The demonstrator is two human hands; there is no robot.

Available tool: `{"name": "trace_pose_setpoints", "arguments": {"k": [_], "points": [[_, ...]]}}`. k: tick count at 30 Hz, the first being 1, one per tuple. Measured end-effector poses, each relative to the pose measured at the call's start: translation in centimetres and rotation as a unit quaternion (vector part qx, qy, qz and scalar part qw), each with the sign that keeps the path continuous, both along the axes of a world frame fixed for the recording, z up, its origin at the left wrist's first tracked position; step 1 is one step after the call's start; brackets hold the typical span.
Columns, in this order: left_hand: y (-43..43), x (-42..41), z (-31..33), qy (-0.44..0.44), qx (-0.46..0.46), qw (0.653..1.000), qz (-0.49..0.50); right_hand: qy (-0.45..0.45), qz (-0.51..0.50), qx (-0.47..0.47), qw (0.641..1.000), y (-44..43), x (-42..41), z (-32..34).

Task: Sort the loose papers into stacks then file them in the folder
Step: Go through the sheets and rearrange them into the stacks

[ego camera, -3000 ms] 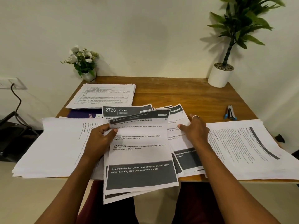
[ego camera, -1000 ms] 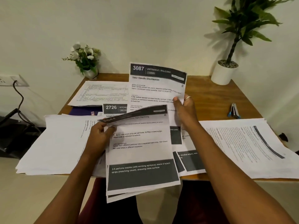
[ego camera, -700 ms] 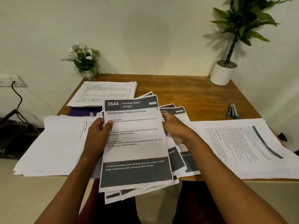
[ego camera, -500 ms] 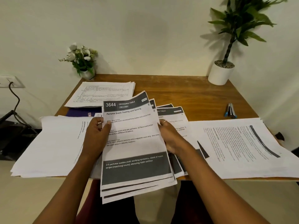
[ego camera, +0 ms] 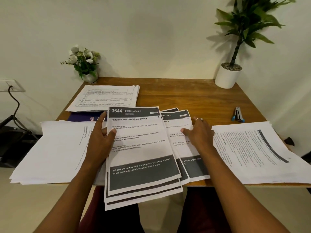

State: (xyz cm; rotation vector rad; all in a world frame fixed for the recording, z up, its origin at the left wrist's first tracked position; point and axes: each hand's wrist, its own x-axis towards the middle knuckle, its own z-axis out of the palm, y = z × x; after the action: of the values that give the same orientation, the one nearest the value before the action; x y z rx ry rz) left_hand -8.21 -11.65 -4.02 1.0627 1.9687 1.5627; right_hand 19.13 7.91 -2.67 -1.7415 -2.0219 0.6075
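Wooden counter carries paper almost edge to edge. One wide white pile lies at 9 o'clock, another pile of printed pages at 3 o'clock, and a neater far stack at 11 o'clock. At 6 o'clock sits the stack being sorted, headed "3644 Dressing Table", with its near end hanging past the counter's edge. Just to its right, a few fanned sheets spread out from beneath it. The dark blue folder peeks out at 10 o'clock, mostly buried under paper.

The left hand holds the stack's left edge, thumb on top and index finger stretched along the edge; whether the other fingers reach underneath cannot be told. The right hand rests flat on the fanned sheets, fingers loosely spread.

These sheets are probably light, limp and slick, likely to slide apart or droop. The overhanging end offers a way under; gripping both long edges should keep them together.
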Motion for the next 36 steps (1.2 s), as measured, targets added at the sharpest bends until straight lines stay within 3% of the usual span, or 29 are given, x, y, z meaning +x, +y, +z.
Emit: {"name": "trace_pose_setpoints", "arguments": {"k": [4, 8, 13, 19, 22, 32, 34, 36], "points": [[0.0, 0.0, 0.1, 0.004, 0.006, 1.0, 0.004, 0.059, -0.007, -0.005, 0.998, -0.1, -0.3, 0.4], [0.1, -0.1, 0.0, 0.012, -0.008, 1.0, 0.012, 0.069, -0.023, 0.07, 0.995, -0.6, 0.1, 2.0], [0.1, -0.1, 0.0, 0.025, -0.023, 0.999, 0.011, 0.205, 0.001, 0.082, 0.975, -1.2, 0.5, 6.7], [0.2, -0.2, 0.0, 0.052, -0.05, 0.997, 0.024, 0.236, 0.051, 0.261, 0.935, -2.3, 0.3, 14.2], [0.1, -0.3, -0.3, 0.067, -0.054, 0.996, 0.023, 0.252, 0.035, 0.295, 0.921, -2.3, 0.2, 16.4], [0.4, -0.2, -0.7, 0.079, -0.06, 0.995, 0.029, 0.351, 0.03, 0.299, 0.887, -2.7, -0.5, 17.7], [0.4, -0.2, -0.6, 0.075, -0.061, 0.995, 0.03, 0.354, 0.048, 0.251, 0.899, -2.2, -1.1, 16.7], [0.3, -0.1, -0.5, 0.044, -0.054, 0.997, 0.03, 0.317, 0.071, 0.139, 0.935, -1.8, -2.5, 14.4]]}}
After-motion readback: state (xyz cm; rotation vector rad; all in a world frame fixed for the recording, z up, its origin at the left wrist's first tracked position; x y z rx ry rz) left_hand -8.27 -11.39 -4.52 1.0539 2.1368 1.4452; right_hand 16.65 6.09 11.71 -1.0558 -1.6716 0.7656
